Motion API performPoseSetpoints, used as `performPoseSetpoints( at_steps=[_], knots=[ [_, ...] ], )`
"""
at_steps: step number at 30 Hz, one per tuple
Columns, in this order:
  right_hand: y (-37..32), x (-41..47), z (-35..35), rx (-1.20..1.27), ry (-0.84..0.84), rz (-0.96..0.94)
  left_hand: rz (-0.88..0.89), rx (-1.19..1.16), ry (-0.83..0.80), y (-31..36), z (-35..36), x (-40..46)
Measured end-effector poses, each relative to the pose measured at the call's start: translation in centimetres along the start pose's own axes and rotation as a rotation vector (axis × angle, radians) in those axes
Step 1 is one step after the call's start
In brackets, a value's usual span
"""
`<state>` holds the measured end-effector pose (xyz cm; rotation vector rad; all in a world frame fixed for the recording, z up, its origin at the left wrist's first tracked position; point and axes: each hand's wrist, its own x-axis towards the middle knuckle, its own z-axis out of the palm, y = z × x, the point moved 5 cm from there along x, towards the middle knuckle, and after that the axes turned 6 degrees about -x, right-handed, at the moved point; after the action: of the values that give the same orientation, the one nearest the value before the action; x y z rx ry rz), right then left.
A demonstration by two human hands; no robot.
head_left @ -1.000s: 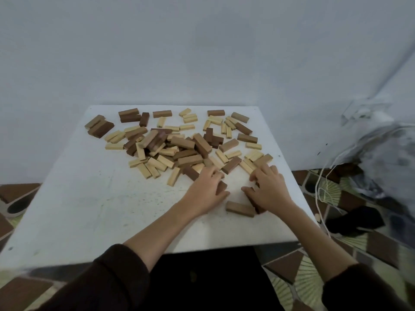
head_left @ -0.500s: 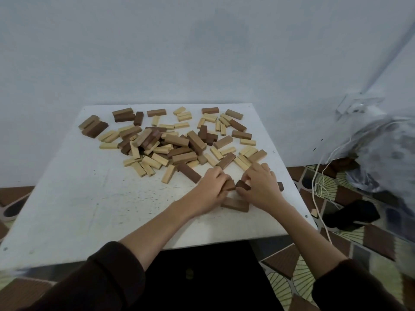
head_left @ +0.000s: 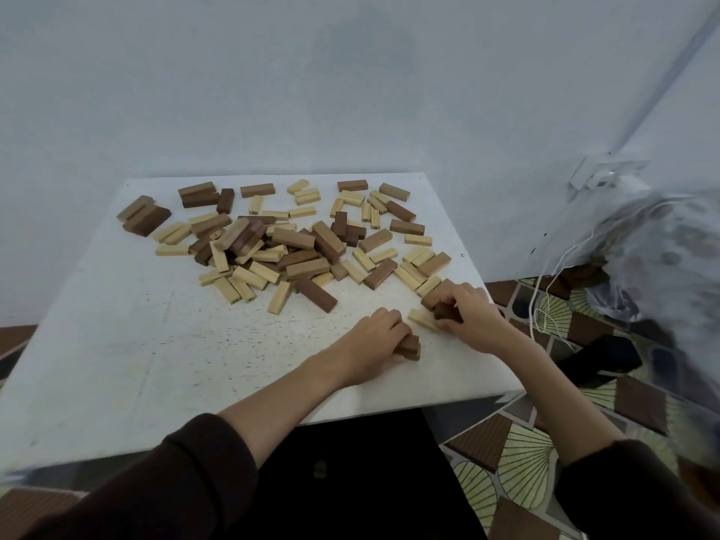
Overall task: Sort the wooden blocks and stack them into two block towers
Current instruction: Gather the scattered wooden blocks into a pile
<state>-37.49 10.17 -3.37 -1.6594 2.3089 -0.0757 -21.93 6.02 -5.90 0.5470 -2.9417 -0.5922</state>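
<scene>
The left hand (head_left: 376,339) covers most of the dark blocks (head_left: 410,346) under it, so their number cannot be told. The right hand (head_left: 473,317) hides part of another dark block (head_left: 442,309). The bag (head_left: 662,259) at right is blurred and cut by the edge.

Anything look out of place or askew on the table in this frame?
Nothing damaged. The blocks lie in a loose, unsorted heap across the table, some overlapping. The left hand grips dark blocks; the right hand grips another dark block. No tower stands yet.
</scene>
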Motion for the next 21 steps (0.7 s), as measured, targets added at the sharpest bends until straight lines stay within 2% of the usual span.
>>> performPoseSetpoints(
  at_steps=[5, 10, 15, 21],
  knots=[
    [0.2, 0.3, 0.5, -0.005, -0.028, -0.029, 0.002, -0.01, 0.085, 0.0, -0.5, 0.7],
    [0.3, 0.4, 0.9, -0.157, -0.065, -0.06, 0.061, -0.031, 0.178, 0.5, -1.0, 2.0],
    [0.2, 0.8, 0.2, -0.162, 0.011, -0.045, 0.028, -0.076, 0.189, 0.9, 0.0, 2.7],
    [0.0, 2.4, -0.8, -0.108, 0.133, -0.084, 0.079, 0.068, 0.217, 2.3, 0.6, 3.1]
  ],
)
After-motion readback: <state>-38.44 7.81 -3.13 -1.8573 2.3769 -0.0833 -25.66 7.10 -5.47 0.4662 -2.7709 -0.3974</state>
